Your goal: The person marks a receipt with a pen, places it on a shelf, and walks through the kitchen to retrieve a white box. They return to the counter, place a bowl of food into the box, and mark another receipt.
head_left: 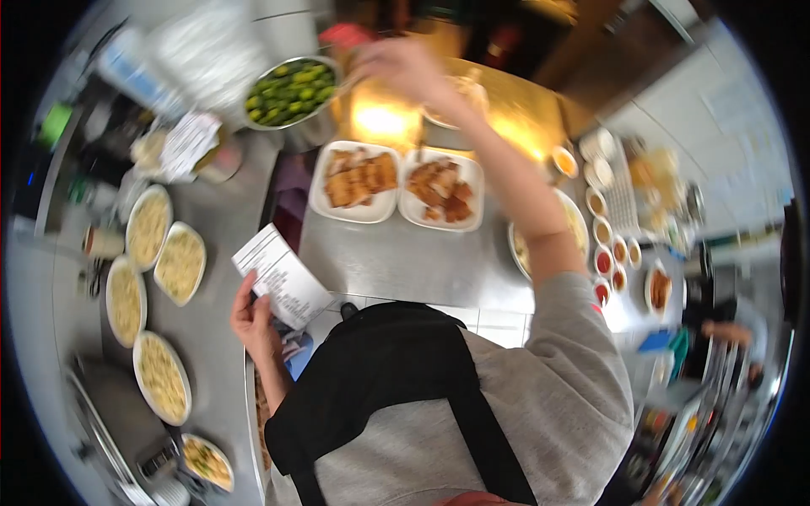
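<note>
My left hand (pixel 256 316) grips a printed paper slip (pixel 283 278) by its lower left edge, over the gap between two steel counters. Stretched far forward, my right hand (pixel 395 66) is blurred and reaches beside the rim of a metal pot of green vegetables (pixel 291 93); its fingers are too smeared to read. Below that arm, two white trays stand side by side on the counter: the left tray holds sliced browned meat (pixel 361 179), the right tray holds chopped browned meat (pixel 440 191). A blurred red thing (pixel 348 35) shows near my right fingertips.
Several oval dishes of pale food (pixel 160 377) line the left counter (pixel 221 354). Small sauce cups (pixel 602 260) and a dish of meat (pixel 658 289) stand at right. A bowl (pixel 574 221) sits partly under my right arm. Another person (pixel 732 333) is at far right.
</note>
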{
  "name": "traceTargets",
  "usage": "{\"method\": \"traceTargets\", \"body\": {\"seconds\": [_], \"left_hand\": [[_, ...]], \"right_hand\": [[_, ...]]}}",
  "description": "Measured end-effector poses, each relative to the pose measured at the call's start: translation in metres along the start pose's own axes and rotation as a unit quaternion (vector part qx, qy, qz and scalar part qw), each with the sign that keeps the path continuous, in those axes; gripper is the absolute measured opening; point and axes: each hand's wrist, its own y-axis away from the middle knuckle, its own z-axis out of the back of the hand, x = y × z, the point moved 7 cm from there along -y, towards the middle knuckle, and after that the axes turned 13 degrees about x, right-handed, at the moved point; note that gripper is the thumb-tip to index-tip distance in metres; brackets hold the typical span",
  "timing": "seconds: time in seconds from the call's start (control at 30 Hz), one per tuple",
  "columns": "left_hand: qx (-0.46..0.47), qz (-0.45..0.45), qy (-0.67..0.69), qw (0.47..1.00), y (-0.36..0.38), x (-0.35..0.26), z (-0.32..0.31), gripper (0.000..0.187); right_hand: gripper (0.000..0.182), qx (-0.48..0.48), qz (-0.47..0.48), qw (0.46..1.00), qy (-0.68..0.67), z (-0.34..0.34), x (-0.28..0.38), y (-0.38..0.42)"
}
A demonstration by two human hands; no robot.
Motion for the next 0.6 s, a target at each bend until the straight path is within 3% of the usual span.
{"method": "traceTargets", "body": {"seconds": [0.03,0.1,0.13,0.23,0.33,0.6], "left_hand": [[0.028,0.017,0.012,0.999,-0.002,-0.005,-0.006,0.040],[0.043,-0.030,0.056,0.997,-0.010,-0.008,-0.005,0.038],[0.049,-0.050,0.070,0.995,-0.014,-0.018,-0.006,0.038],[0.031,-0.067,0.049,0.996,-0.012,-0.036,0.017,0.038],[0.026,-0.083,0.057,0.995,-0.008,-0.053,0.042,0.038],[-0.008,-0.102,0.064,0.993,0.020,-0.072,0.103,0.038]], "right_hand": [[0.017,-0.039,-0.001,0.997,-0.060,-0.030,0.015,0.011],[0.015,0.050,-0.102,0.987,-0.117,-0.079,0.080,0.034],[0.016,0.051,-0.102,0.987,-0.114,-0.100,0.097,0.045],[0.020,0.049,-0.213,0.936,-0.275,-0.190,0.100,0.067],[0.020,0.061,-0.225,0.904,-0.359,-0.244,0.113,0.067],[0.012,0.117,-0.160,0.887,-0.417,-0.355,0.185,0.032]]}}
